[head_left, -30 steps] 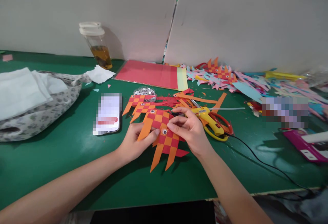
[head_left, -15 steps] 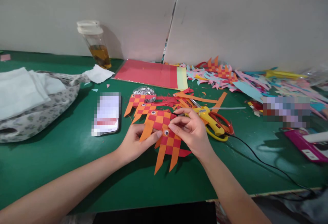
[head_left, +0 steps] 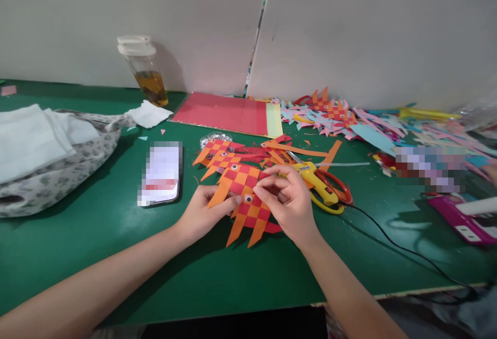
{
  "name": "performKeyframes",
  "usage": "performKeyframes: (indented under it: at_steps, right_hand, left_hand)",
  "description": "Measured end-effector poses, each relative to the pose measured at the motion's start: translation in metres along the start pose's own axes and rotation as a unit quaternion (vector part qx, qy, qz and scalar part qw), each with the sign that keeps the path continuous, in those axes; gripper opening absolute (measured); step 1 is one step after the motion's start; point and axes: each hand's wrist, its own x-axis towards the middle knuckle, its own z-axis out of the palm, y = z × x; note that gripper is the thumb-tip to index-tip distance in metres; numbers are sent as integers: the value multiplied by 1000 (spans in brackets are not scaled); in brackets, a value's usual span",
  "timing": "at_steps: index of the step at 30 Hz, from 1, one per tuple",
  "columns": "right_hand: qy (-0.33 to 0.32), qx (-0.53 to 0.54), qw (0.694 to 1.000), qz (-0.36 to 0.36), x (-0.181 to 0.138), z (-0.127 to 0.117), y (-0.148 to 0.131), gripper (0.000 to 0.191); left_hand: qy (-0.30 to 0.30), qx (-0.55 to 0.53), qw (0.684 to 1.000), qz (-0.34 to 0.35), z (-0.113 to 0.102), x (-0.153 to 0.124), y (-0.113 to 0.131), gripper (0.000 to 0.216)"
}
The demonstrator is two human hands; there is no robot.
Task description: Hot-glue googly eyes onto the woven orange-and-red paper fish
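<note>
A woven paper fish point(head_left: 258, 209) in red and orange checks, with a googly eye and pointed orange strips, is between my hands above the table. My left hand point(head_left: 207, 210) pinches its left edge, thumb beside the eye. The fingers of my right hand point(head_left: 290, 199) are closed on its upper right edge. Just behind it, another checked fish point(head_left: 241, 177) overlaps it; whether they are joined I cannot tell. Farther back lie more such fish point(head_left: 223, 162) and a clear container of googly eyes point(head_left: 212, 138), partly covered.
Right of my hands lie a yellow glue gun point(head_left: 310, 173) with a black cord and scissors point(head_left: 345, 189). A phone point(head_left: 163, 173) lies left. Behind are a red paper pack point(head_left: 225, 114), a tea bottle point(head_left: 149, 80) and paper scraps point(head_left: 298, 114). A power strip point(head_left: 462, 220) lies right.
The held fish has shifted slightly left and up, its strips swinging with it. The fish behind have tilted a little. Part of another person's hand now shows at the right edge.
</note>
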Motion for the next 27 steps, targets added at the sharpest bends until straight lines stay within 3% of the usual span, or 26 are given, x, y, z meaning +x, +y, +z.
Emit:
performKeyframes:
  at_steps: [7, 15, 27]
  right_hand:
    - [15, -10, 1000, -7, 0, 1, 2, 24]
    - [10, -15, 1000, -26, -2, 1, 2, 23]
    - [9, -10, 999, -37, -4, 2, 6, 22]
  left_hand:
    - [1, -56, 998, -15, 0, 0, 1, 24]
    - [-1, -26, 1000, 9, -1, -1, -2, 28]
    - [-3, -63, 998, -15, 0, 0, 1, 29]
